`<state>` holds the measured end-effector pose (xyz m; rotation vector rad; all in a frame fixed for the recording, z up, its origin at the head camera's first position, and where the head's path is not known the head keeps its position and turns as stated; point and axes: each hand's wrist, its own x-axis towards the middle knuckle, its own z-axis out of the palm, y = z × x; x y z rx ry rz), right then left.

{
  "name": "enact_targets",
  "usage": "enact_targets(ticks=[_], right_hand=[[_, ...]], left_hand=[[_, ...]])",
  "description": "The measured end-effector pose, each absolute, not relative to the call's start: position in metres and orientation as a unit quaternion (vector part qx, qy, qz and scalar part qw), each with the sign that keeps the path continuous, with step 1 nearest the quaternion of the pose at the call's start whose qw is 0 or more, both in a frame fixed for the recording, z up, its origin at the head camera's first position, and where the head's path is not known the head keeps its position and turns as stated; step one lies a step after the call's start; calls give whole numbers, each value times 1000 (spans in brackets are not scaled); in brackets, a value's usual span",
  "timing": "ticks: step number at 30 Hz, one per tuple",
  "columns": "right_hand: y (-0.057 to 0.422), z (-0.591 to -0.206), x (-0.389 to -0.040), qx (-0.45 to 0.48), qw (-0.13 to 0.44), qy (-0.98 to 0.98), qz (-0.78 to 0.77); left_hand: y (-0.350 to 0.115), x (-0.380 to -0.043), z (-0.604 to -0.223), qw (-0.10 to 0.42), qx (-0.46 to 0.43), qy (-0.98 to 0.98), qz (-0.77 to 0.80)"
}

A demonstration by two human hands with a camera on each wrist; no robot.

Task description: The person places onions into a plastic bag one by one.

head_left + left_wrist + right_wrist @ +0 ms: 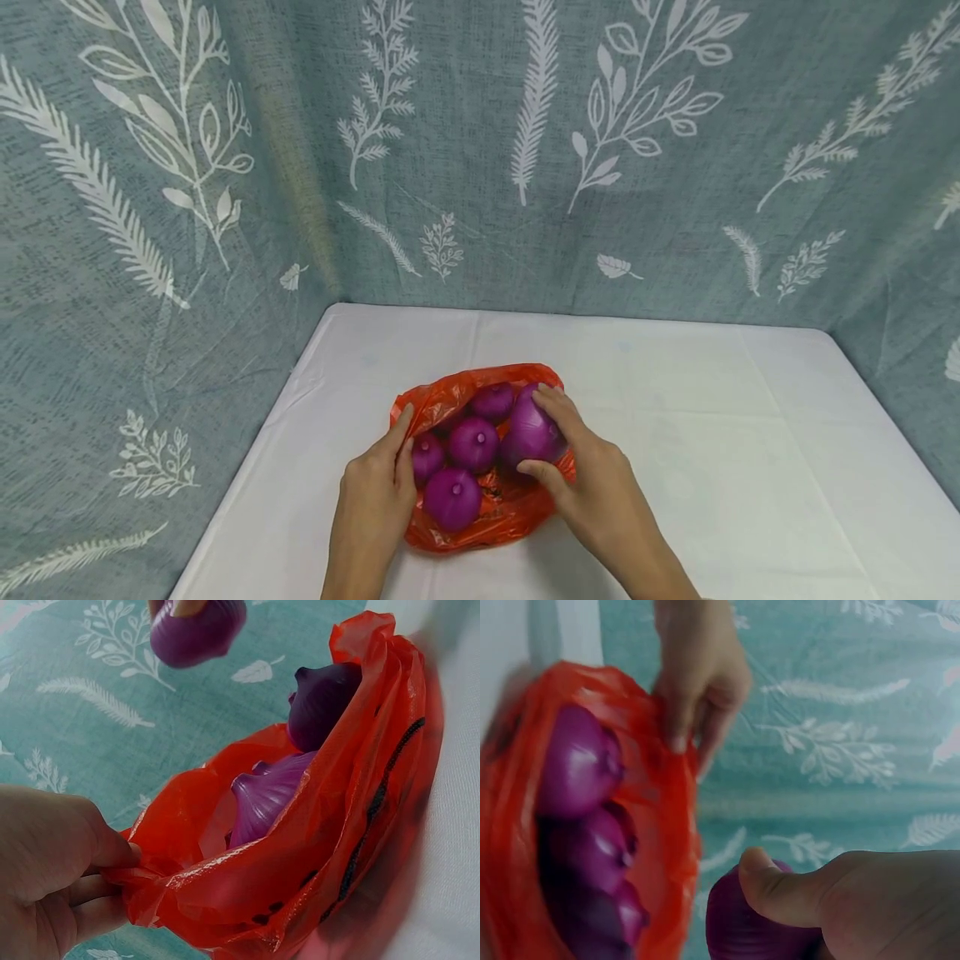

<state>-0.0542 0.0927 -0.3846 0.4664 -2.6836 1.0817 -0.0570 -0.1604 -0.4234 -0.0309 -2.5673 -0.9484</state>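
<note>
A red plastic bag (517, 518) lies on the white table with its mouth spread wide. Inside it sit several purple onions (452, 498), shiny and with pointed tips. My left hand (372, 492) pinches the bag's rim at the left side, as the left wrist view shows closely. Over the bag's right part, my right hand (607, 487) holds one purple onion (536, 427) between thumb and fingers. From the left wrist, that held onion (199, 634) appears lifted apart from the bag. The onion's underside is partly hidden by the right hand in the right wrist view.
A white cloth covers the table (720, 467), with faint creases. Behind it and at both sides hangs a blue-green curtain (465, 183) with white leaf prints. Black marks (375, 802) run along the bag's side.
</note>
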Motion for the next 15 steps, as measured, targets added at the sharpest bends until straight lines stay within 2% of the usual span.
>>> enact_targets(ticks=[15], right_hand=[[70, -421, -44, 197, 11, -908, 371]], left_hand=[[-162, -57, -424, 202, -6, -916, -346]])
